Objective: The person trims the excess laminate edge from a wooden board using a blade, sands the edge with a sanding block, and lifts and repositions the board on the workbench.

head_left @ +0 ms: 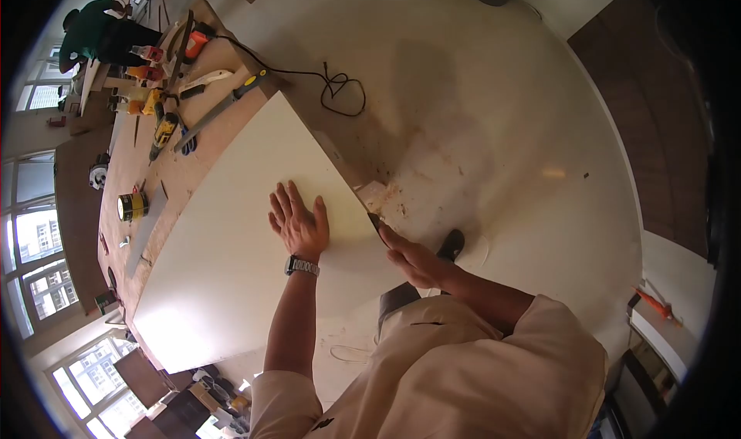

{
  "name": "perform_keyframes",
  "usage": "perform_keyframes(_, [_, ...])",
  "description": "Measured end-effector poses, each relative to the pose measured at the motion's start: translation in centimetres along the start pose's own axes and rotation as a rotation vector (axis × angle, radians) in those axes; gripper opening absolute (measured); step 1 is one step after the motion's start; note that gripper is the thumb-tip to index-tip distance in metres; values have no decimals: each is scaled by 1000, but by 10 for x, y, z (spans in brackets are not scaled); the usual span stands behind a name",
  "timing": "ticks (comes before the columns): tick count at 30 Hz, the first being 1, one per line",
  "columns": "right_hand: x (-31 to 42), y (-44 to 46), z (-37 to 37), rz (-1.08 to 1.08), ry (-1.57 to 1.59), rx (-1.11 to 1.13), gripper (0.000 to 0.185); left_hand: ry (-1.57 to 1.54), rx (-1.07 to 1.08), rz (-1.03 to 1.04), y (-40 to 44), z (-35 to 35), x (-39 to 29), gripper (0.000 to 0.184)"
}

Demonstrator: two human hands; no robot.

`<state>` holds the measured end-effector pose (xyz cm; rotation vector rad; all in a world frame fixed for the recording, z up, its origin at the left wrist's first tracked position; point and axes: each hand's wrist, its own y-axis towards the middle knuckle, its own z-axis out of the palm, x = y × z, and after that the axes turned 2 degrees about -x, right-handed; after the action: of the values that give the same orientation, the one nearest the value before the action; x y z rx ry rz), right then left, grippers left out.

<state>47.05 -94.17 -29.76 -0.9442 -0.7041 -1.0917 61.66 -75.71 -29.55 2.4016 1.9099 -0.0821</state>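
Observation:
A large white panel [255, 161] lies flat on the wooden workbench [193, 161]. My left hand [299, 223], with a metal watch on the wrist, rests palm down on the panel, its fingers spread and nothing held. At the panel's right edge, my right hand [413, 260] is closed around a small dark tool [374, 220], whose tip touches or lies very near that edge. Most of this tool is hidden by the hand, so its kind cannot be made out.
On the bench's far side lie a handsaw [220, 111], a yellow drill [163, 133], a tin [133, 207] and a long blade [147, 234]. A black cable [332, 84] trails onto the floor. A person in green [96, 34] bends over another table.

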Motion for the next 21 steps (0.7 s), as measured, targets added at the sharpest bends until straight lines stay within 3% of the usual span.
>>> perform_keyframes(3, [1,39,-8,-135,-452,-75,54,7,23,-41,1,0,-4,72])
perform_keyframes(5, [-1,105,-13,-281,-427,-70,52,-1,10,-32,2,1,-5,72])
perform_keyframes(9, [8,82,-10,-129,-341,-73,51,-14,8,-29,-2,2,-4,71])
perform_keyframes(11, [-5,8,-3,-17,-157,-57,52,2,6,-19,1,5,-3,73])
perform_keyframes(15, [-27,-30,-3,239,383,19,54,-9,-7,-13,-2,6,-1,73])
perform_keyframes(16, [-2,-23,-2,-56,-155,-27,53,3,-4,-9,-1,6,-2,73])
perform_keyframes(18, [6,36,-12,41,-466,-58,54,27,0,-14,-1,6,-2,73])
perform_keyframes(21, [-4,79,-16,19,-448,4,53,-1,-7,-12,-3,6,0,72])
